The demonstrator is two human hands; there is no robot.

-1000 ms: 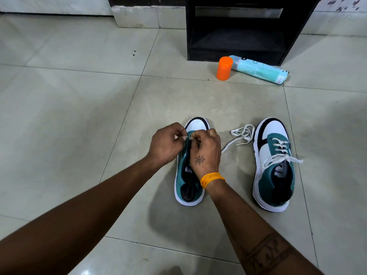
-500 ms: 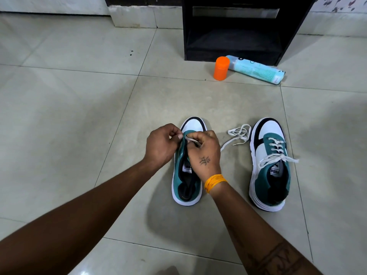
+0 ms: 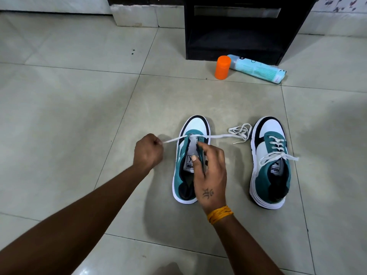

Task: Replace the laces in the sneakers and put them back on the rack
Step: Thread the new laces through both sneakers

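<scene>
Half a second ago both my hands were bunched together over the toe end of the near sneaker [image 3: 191, 155], feeding the lace [image 3: 218, 136] into the lowest eyelets. Now they've split: my left hand [image 3: 148, 153] has pulled out to the left with its grip closed on the lace end, and the lace runs taut from that fist across the front eyelets and off to the right, where the slack lies in a loose pile on the floor [image 3: 79, 135] between the two shoes. My right hand [image 3: 210, 175] has dropped back onto the sneaker, thumb pressing on the tongue and fingers curled over the eyelet edge, so that grip is holding the shoe steady, not the lace. Meaning: first pass through the bottom pair of eyelets looks done, lace is being drawn across to even out. Most of the eyelets on this shoe are unlaced, so lots left here. The other sneaker [image 3: 271, 161] sits to the right, already laced and tied, well apart from my hands. Rack [image 3: 234, 36] stands at the far side, dark and open; neither shoe is on it. Orange cap [image 3: 222, 67] and a blue tube [image 3: 258, 69] lie just in front of it. Next I'd judge: balance both lace ends, then start crossing upward.
</scene>
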